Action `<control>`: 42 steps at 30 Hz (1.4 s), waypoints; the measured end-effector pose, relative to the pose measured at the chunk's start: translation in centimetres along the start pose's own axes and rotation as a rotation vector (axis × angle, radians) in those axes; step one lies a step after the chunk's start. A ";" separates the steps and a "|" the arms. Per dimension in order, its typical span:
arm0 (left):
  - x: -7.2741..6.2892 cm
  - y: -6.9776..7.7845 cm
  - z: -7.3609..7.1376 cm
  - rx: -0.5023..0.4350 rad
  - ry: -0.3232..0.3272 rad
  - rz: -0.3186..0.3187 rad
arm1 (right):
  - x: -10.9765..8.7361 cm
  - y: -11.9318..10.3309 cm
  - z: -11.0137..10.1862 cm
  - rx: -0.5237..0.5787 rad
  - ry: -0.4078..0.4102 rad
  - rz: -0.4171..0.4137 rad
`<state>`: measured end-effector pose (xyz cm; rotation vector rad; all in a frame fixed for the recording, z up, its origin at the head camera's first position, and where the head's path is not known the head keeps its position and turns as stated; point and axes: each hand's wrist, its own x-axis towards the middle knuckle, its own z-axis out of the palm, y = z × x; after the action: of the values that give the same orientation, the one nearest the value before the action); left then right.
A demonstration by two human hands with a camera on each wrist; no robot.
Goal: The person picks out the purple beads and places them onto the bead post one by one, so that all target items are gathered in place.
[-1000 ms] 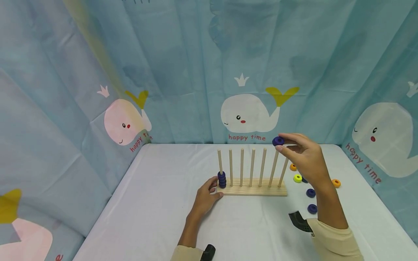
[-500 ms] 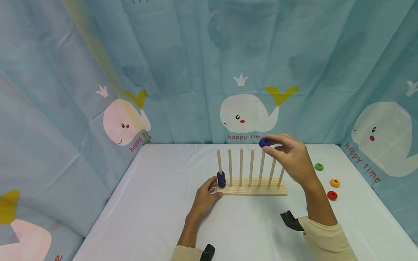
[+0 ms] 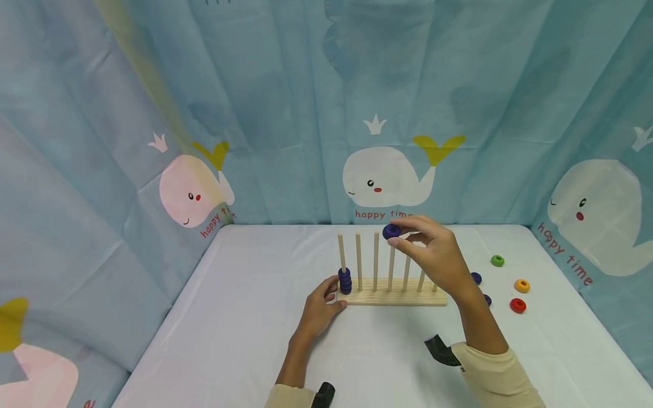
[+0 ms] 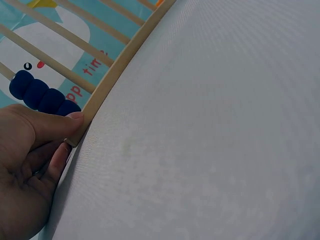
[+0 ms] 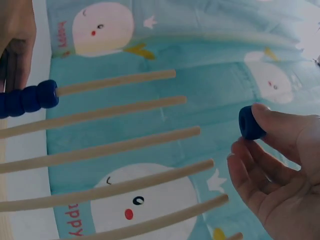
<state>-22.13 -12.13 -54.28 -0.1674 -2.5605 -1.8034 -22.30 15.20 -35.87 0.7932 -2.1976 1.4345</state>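
A wooden base [image 3: 393, 298] with a row of several upright pegs stands on the table. Dark blue beads [image 3: 345, 281] are stacked on its leftmost peg. My left hand [image 3: 319, 310] grips the left end of the base, thumb on the front edge, as the left wrist view also shows. Between thumb and fingertips my right hand [image 3: 432, 252] pinches one dark blue bead [image 5: 250, 123]. That bead is in the air near the tops of the middle pegs, and in the right wrist view it is apart from the peg tips.
On the white table [image 3: 229, 328], right of the base, lie a green bead [image 3: 497, 260], an orange bead [image 3: 521, 285], a red bead [image 3: 517, 306] and a blue bead [image 3: 476, 277], with another partly behind the right forearm. A whale-print curtain [image 3: 285, 141] hangs behind.
My right hand has carried the blue bead leftward, from above the right-hand pegs to the middle ones, uncovering loose beads on the right. My left hand has stayed on the base.
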 end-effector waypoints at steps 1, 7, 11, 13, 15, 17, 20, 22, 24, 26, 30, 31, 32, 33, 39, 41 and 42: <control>0.0 0.0 0.0 0.000 0.000 0.002 | 0.0 -0.1 0.2 0.003 -0.007 0.000; -0.2 0.2 -0.1 -0.002 -0.001 -0.002 | 0.6 -0.5 1.0 0.025 -0.047 0.011; -0.2 0.3 -0.1 0.006 0.000 -0.005 | 1.0 -0.8 1.5 0.046 -0.067 0.003; -0.1 0.3 0.0 0.015 0.002 -0.008 | 1.3 -0.8 1.7 0.051 -0.074 0.002; -0.1 0.3 0.0 0.027 0.005 -0.012 | 1.5 -0.9 1.9 0.049 -0.081 -0.002; -0.1 0.2 0.1 0.038 0.009 -0.013 | 1.7 -0.9 2.1 0.043 -0.089 -0.003; 0.0 0.2 0.1 0.038 0.011 -0.016 | 2.0 -0.8 2.4 0.036 -0.099 -0.010; -0.1 0.2 0.1 0.035 0.010 -0.012 | 2.1 -0.8 2.6 0.030 -0.101 -0.014; -0.1 0.1 0.0 0.034 0.008 -0.007 | 2.3 -0.8 2.9 0.028 -0.103 -0.016; -0.2 0.1 0.0 0.033 0.006 -0.004 | 2.4 -0.8 3.1 0.030 -0.104 -0.016; -0.2 0.1 0.0 0.029 0.001 0.000 | 2.7 -0.8 3.5 0.051 -0.109 -0.020; -0.2 0.1 0.0 0.028 0.002 0.000 | 2.7 -0.7 3.6 0.057 -0.110 -0.021; -0.2 0.1 0.0 0.027 0.004 0.000 | 2.8 -0.7 3.7 0.060 -0.110 -0.024; -0.1 0.1 0.1 0.028 0.005 -0.001 | 2.8 -0.7 3.8 0.065 -0.110 -0.027; -0.1 0.2 0.1 0.029 0.015 -0.009 | 3.0 -0.8 4.3 0.018 -0.106 -0.026; -0.1 0.2 0.1 0.029 0.014 -0.009 | 3.0 -0.9 4.5 -0.008 -0.103 -0.017; -0.1 0.2 0.1 0.028 0.015 -0.009 | 3.1 -0.9 4.5 -0.022 -0.102 -0.014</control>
<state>-22.00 -11.91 -54.10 -0.1425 -2.5794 -1.7636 -24.16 10.03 -35.18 0.8908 -2.2749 1.3895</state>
